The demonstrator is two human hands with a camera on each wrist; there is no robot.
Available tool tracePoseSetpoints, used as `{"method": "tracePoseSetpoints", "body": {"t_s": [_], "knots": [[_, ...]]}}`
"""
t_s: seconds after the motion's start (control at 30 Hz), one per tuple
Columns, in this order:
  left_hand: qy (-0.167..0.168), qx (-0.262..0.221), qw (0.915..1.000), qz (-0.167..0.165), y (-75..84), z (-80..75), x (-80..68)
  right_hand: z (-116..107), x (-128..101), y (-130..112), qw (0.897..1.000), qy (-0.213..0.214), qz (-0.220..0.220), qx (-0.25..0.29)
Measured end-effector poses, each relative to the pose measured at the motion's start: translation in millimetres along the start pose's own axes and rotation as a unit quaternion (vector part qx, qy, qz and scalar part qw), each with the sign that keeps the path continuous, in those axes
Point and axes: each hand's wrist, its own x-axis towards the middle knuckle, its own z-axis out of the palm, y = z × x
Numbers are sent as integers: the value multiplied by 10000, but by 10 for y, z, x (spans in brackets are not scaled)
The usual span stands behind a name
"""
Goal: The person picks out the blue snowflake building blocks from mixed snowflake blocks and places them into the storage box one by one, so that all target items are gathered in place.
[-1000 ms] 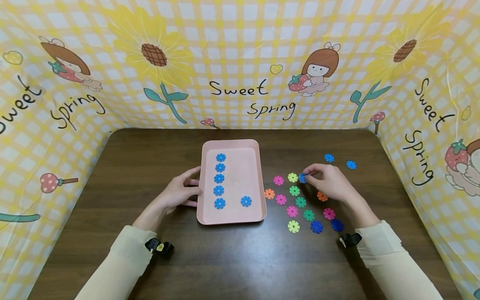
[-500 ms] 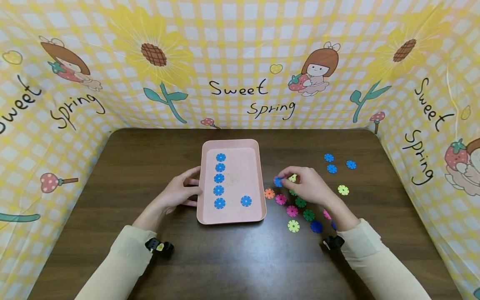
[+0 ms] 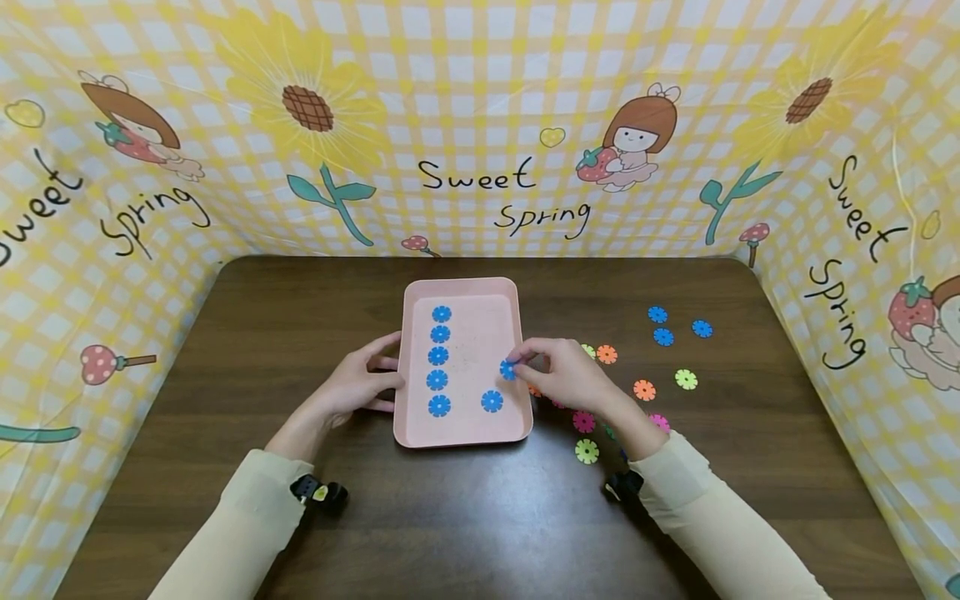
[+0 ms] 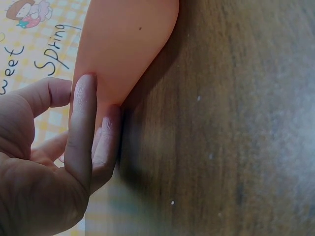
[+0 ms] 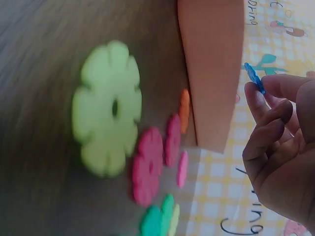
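While the left hand [image 3: 358,388] rests straight fingers against the pink tray [image 3: 462,433], which holds six blue flower discs, the right hand [image 3: 567,375] pinches a seventh blue disc [image 3: 507,369] over its right side, tilted on edge.

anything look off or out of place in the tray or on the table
Nothing stands out. The pink tray lies flat with six blue discs in tidy lines, the right hand pinches another blue disc above it, and the left hand steadies its edge.
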Motion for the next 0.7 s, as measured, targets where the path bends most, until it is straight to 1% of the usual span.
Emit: {"method": "tracePoseSetpoints", "body": {"t_s": [0.17, 0.33, 0.47, 0.7], "knots": [[4, 11, 10000, 0, 4, -1, -4, 133, 118, 3, 9993, -64, -6, -357], [-18, -43, 10000, 22, 2, 1, 6, 228, 195, 15, 9965, -172, 138, -801], [-11, -68, 10000, 32, -1, 0, 11, 275, 239, 11, 9948, -226, 192, -977], [13, 20, 10000, 54, -9, -2, 1, 327, 288, 5, 9899, -267, 137, -1387]]}}
